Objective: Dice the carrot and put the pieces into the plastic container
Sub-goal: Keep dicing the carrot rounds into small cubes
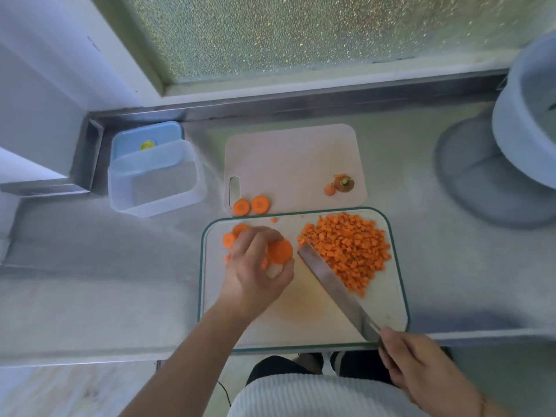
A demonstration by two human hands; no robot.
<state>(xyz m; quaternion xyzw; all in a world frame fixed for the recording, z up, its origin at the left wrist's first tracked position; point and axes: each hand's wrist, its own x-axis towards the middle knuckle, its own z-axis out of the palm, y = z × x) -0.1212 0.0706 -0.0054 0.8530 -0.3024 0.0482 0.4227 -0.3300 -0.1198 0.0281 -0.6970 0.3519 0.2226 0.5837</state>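
Observation:
On the green-rimmed cutting board (301,323) my left hand (255,266) pinches a round carrot slice (280,251) between fingers and thumb. More slices (233,236) lie just left of that hand. My right hand (421,371) grips the handle of a knife (334,284); its blade slants up to a heap of diced carrot (349,251) on the board's right half. The clear plastic container (153,179) stands open at the left, with no carrot inside.
A second, pale board (294,164) behind holds two slices (251,205) and the carrot's cut top (343,184). A blue lid (147,139) leans behind the container. A white bowl on a stand (523,139) fills the right. The steel counter edge runs along the front.

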